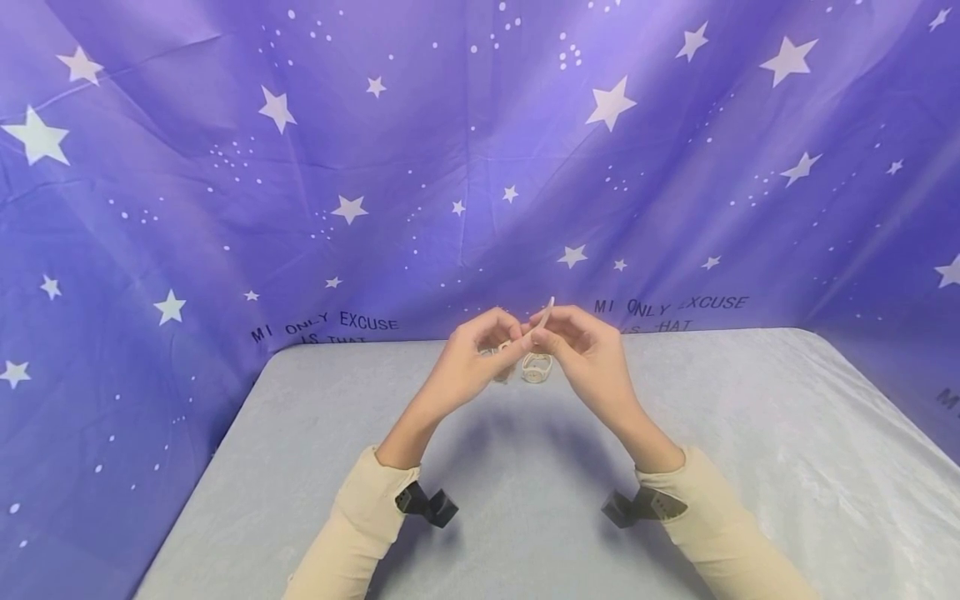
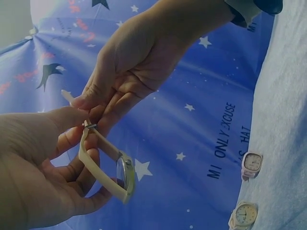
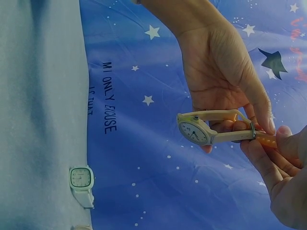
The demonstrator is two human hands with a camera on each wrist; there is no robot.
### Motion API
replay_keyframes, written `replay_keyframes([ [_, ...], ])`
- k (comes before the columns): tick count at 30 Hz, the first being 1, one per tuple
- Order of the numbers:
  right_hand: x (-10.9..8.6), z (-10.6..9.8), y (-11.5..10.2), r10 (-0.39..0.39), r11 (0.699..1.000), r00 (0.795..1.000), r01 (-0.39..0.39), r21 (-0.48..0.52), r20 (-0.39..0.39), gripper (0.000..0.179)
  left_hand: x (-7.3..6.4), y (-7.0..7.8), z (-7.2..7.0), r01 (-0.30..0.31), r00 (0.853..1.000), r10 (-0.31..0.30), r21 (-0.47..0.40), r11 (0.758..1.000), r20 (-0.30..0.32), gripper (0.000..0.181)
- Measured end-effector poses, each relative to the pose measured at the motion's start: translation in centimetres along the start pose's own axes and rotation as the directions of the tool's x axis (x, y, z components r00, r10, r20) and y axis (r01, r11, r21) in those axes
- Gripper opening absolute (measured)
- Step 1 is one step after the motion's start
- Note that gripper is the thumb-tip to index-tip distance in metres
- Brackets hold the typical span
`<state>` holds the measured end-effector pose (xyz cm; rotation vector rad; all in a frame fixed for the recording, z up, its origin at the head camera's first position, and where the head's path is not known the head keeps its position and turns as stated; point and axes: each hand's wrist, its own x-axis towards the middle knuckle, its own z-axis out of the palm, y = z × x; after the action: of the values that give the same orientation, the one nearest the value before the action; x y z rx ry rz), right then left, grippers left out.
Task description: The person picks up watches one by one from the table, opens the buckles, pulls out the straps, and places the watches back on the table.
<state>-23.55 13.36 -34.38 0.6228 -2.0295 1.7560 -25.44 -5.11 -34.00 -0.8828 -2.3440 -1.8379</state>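
Observation:
Both hands are raised together over the far edge of the table, holding a wristwatch [image 3: 193, 133] with a round white dial and a cream strap. The strap forms a loop through its metal buckle [image 3: 253, 130]. My left hand [image 1: 474, 357] pinches the strap close to the buckle. With thumb and fingers, my right hand [image 1: 592, 354] grips the strap's free end [image 1: 548, 312], which sticks up above the fingertips in the head view. In the left wrist view the watch case [image 2: 125, 172] hangs below the buckle, near the left fingers.
Other watches lie on the grey cloth-covered table [image 1: 300, 500]: a pinkish square one [image 2: 252, 162], a cream round one [image 2: 245, 213], and a pale square one with a green rim [image 3: 81, 177]. A purple starred curtain [image 1: 465, 167] hangs right behind the table.

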Motion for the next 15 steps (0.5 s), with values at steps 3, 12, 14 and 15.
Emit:
replay_keyframes([
  [3,0.02,0.01,0.01,0.001,1.000,1.000,-0.001,0.005,0.001,0.017,0.02,-0.10,-0.04,-0.010,1.000,0.010,-0.006,1.000,0.005,0.010],
  [12,0.08,0.01,0.11,-0.004,1.000,1.000,0.004,0.004,-0.005,0.017,0.03,-0.14,-0.26,-0.008,1.000,0.008,-0.006,1.000,0.000,0.010],
  [14,0.09,0.00,0.14,-0.007,1.000,1.000,0.007,0.003,-0.007,0.017,0.02,-0.09,-0.37,0.001,1.000,-0.001,-0.008,1.000,-0.002,0.009],
  [15,0.11,-0.01,0.16,-0.007,1.000,1.000,0.008,0.004,-0.008,0.018,0.02,-0.07,-0.43,0.009,1.000,-0.009,-0.009,1.000,-0.004,0.008],
])
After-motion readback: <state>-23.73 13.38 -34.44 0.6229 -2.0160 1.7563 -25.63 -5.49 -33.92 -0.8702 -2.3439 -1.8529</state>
